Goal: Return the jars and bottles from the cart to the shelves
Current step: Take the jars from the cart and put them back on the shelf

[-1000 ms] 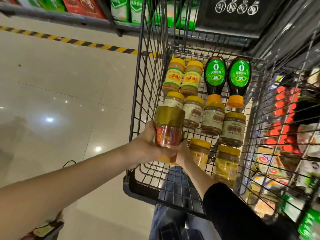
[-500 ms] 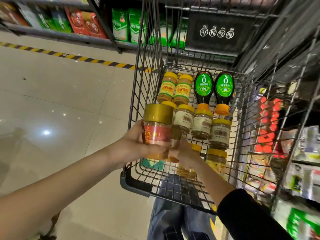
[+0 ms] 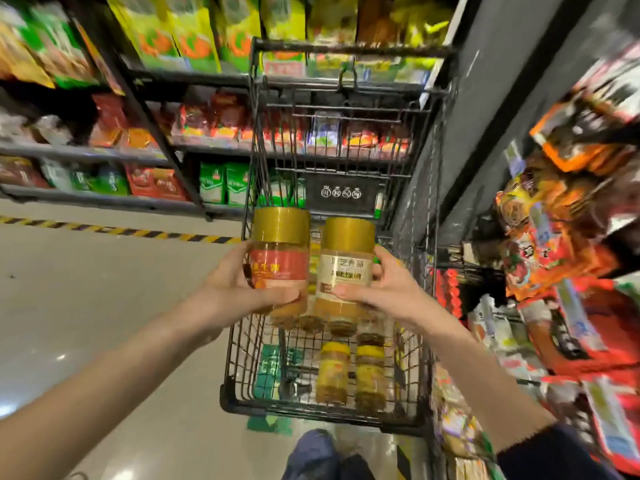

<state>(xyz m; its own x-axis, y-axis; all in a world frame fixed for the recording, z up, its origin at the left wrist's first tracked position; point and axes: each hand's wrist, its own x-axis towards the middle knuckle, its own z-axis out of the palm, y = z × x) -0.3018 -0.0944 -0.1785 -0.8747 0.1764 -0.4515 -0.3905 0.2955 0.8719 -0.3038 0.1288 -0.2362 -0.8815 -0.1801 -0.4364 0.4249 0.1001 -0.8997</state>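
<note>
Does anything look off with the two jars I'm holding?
Nothing stands out. The left hand holds the red-label jar, the right hand the white-label jar, both upright, lids on, no spill visible.

Spotted yellow-black hazard tape (image 3: 138, 233) across the glossy floor (image 3: 86, 306), green bags (image 3: 221, 183) behind, blurry snack packs (image 3: 554, 258) off right.

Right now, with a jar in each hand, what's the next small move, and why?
Probably carry both toward the shelves: the left hand grips the red-labelled jar and the right hand the cream-labelled jar, both held clear above the cart. Which shelf takes jars does not show.
</note>
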